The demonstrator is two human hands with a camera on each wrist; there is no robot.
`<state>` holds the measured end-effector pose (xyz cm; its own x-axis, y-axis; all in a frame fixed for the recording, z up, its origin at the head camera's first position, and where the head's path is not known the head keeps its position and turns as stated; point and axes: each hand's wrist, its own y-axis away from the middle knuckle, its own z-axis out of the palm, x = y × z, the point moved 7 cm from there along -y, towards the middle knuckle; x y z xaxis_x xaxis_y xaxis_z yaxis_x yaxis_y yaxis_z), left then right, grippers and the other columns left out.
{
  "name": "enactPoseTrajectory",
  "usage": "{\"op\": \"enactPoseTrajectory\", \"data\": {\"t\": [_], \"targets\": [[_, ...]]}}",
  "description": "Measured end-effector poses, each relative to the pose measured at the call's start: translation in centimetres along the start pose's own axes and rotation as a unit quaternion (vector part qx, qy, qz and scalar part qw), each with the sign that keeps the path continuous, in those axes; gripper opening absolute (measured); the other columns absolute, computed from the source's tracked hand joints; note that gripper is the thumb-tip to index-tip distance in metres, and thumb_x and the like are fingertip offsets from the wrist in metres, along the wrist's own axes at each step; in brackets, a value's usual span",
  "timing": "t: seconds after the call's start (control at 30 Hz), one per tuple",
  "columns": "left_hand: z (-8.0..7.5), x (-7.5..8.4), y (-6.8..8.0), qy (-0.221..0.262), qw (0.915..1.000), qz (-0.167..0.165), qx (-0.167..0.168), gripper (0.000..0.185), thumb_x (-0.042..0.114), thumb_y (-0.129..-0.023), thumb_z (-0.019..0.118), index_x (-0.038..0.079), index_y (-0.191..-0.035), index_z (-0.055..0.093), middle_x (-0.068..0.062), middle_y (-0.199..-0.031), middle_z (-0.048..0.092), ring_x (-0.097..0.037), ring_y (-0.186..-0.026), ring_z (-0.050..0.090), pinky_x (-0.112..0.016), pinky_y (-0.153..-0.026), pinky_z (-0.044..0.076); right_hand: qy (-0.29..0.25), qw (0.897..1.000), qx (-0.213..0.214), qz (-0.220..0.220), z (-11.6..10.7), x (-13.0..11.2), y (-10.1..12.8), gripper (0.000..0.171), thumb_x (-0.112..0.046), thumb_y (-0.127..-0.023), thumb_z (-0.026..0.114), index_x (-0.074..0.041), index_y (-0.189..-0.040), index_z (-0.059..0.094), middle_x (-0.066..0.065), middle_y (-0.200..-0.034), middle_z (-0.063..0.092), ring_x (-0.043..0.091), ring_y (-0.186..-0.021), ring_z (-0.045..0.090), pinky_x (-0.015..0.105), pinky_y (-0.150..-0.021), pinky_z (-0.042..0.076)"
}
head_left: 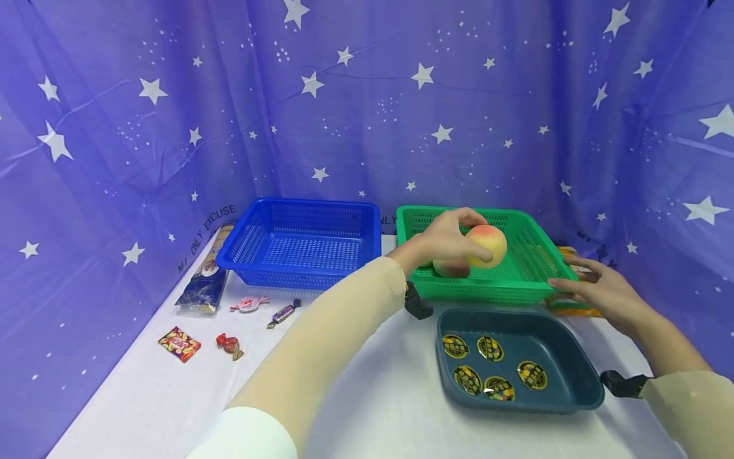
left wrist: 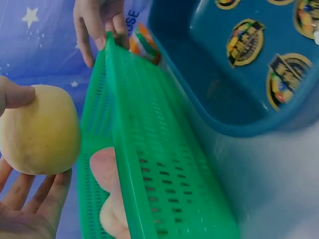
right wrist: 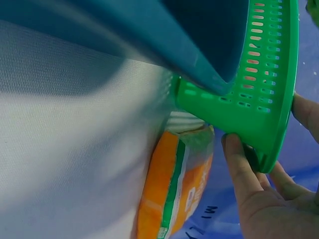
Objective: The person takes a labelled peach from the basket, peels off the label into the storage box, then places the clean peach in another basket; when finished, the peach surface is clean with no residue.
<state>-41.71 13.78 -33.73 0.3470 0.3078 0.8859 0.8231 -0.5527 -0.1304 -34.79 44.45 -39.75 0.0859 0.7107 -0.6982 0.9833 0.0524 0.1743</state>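
My left hand (head_left: 443, 238) holds a yellow and red peach (head_left: 490, 245) above the green basket (head_left: 487, 292). In the left wrist view, the thumb lies on top of the peach (left wrist: 42, 132) and the fingers lie beneath it. Pinkish peaches (left wrist: 105, 169) sit inside the basket, partly hidden by its wall and by the left hand. At the basket's right end, my right hand (head_left: 616, 294) grips the rim corner, with digits on both sides of it in the right wrist view. An orange and green packet (right wrist: 172, 181) lies just below that hand.
A blue basket (head_left: 309, 280) stands left of the green one. In front is a dark teal tray (head_left: 550, 328) with several round stickers. Wrapped candies (head_left: 249, 305), a small red packet (head_left: 180, 344) and a long bag (head_left: 205, 287) lie at left. A starry curtain surrounds the table.
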Motion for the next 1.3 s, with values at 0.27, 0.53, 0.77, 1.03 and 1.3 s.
{"op": "enactPoseTrajectory", "data": {"t": [0.27, 0.53, 0.77, 1.03, 1.3], "targets": [[1.2, -0.4, -1.1, 0.028, 0.9989, -0.029, 0.022, 0.05, 0.022, -0.087, 0.093, 0.025, -0.13, 0.068, 0.01, -0.122, 0.066, -0.01, -0.107, 0.064, -0.028, -0.087, 0.059, -0.018, 1.0, 0.002, 0.003, 0.0, -0.4, 0.0, 0.104, -0.051, -0.112, 0.064, -0.002, -0.177, -0.001, 0.049, -0.173, 0.014, 0.069, -0.156, 0.023, 0.082, -0.115, 0.039], [2.8, -1.1, -0.6, -0.006, 0.9985, -0.049, 0.022, 0.048, 0.024, -0.087, 0.092, 0.028, -0.13, 0.07, 0.011, -0.12, 0.068, -0.008, -0.108, 0.058, -0.026, -0.085, 0.057, -0.018, 1.0, 0.003, 0.006, 0.2, -0.5, 0.2, 0.105, -0.05, -0.111, 0.064, -0.001, -0.177, 0.0, 0.048, -0.172, 0.018, 0.067, -0.155, 0.027, 0.081, -0.115, 0.04], [3.6, -2.2, -1.1, 0.021, 0.9989, -0.042, 0.004, 0.056, 0.018, -0.086, 0.094, 0.022, -0.136, 0.067, 0.005, -0.126, 0.067, -0.01, -0.101, 0.066, -0.026, -0.082, 0.061, -0.02, 1.0, -0.004, 0.003, 0.7, -0.9, 0.2, 0.105, -0.05, -0.111, 0.065, -0.001, -0.177, -0.001, 0.048, -0.171, 0.02, 0.067, -0.155, 0.029, 0.08, -0.115, 0.041], [4.5, -3.0, -1.7, 0.018, 0.9974, -0.068, -0.017, 0.051, 0.026, -0.091, 0.092, 0.029, -0.134, 0.065, 0.011, -0.147, 0.066, -0.005, -0.127, 0.064, -0.026, -0.098, 0.06, -0.006, 1.0, -0.002, -0.001, 0.6, -1.0, 0.3, 0.104, -0.05, -0.112, 0.064, 0.001, -0.176, 0.001, 0.046, -0.169, 0.028, 0.062, -0.149, 0.038, 0.07, -0.11, 0.05], [3.1, -2.1, 0.4, 0.017, 0.9972, -0.072, -0.016, 0.042, 0.044, -0.097, 0.084, 0.03, -0.133, 0.068, 0.003, -0.151, 0.065, -0.005, -0.121, 0.063, -0.031, -0.099, 0.059, 0.003, 1.0, 0.001, -0.005, 0.4, -1.3, 0.3, 0.103, -0.048, -0.113, 0.063, 0.004, -0.175, 0.0, 0.045, -0.176, 0.013, 0.068, -0.157, 0.025, 0.077, -0.114, 0.043]]}}
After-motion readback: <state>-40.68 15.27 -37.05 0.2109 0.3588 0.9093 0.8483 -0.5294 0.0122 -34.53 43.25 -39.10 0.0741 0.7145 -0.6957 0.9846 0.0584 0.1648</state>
